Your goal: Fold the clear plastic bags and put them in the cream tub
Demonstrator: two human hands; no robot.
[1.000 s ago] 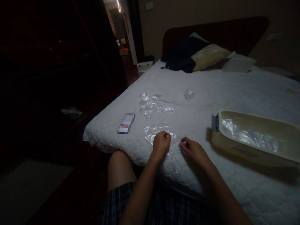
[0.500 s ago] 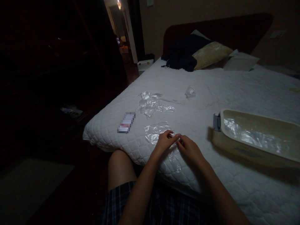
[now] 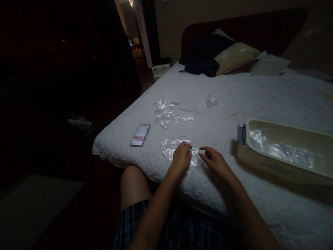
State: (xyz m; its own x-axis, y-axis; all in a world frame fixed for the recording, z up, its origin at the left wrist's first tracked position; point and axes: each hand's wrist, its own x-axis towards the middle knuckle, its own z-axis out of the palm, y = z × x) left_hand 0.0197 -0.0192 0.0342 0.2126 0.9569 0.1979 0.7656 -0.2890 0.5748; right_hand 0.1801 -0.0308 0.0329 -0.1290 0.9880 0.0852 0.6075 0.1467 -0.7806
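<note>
Left hand (image 3: 182,157) curled over clear plastic film (image 3: 170,146), right hand (image 3: 214,159) beside it at 3 o'clock, thumb and forefinger slightly parted; can't tell if either grips. Film lies on white bedspread (image 3: 221,126). From hands: crumpled plastic (image 3: 164,113) at 11, pixelated rectangle (image 3: 141,135) at 10, tan bin (image 3: 260,164) at 3.

Dim light, dark headboard (image 3: 249,30), brighter doorway (image 3: 133,31)
</note>
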